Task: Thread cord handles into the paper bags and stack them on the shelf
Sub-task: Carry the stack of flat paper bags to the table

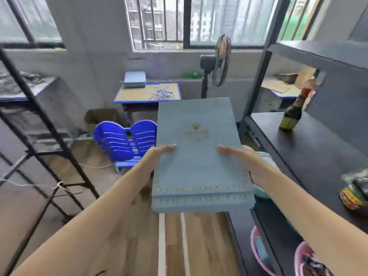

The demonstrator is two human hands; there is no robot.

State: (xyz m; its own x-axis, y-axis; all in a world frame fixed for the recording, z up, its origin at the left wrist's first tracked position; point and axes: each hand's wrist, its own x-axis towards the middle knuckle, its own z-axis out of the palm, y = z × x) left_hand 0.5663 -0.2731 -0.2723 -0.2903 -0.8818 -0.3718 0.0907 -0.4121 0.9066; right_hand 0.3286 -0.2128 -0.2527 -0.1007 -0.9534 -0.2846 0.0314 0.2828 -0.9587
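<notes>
I carry a flat stack of blue paper bags (197, 160) with a gold crown print, held level in front of me. My left hand (159, 154) grips its left edge, thumb on top, fingers hidden beneath. On the opposite edge my right hand (239, 156) holds on the same way. The stack hangs just left of the dark shelf board (310, 156) on the right. Far back, a small desk (147, 96) carries another pile of blue bags (134, 79) and a heap of cord handles (164, 93).
A dark bottle (292, 114) stands on the shelf board; packets (356, 192) lie at its right end. Pink basins (260, 253) sit on the lower shelf. Blue plastic chair (127, 140), standing fan (217, 62) and a black metal rack (39, 124) at left surround the floor.
</notes>
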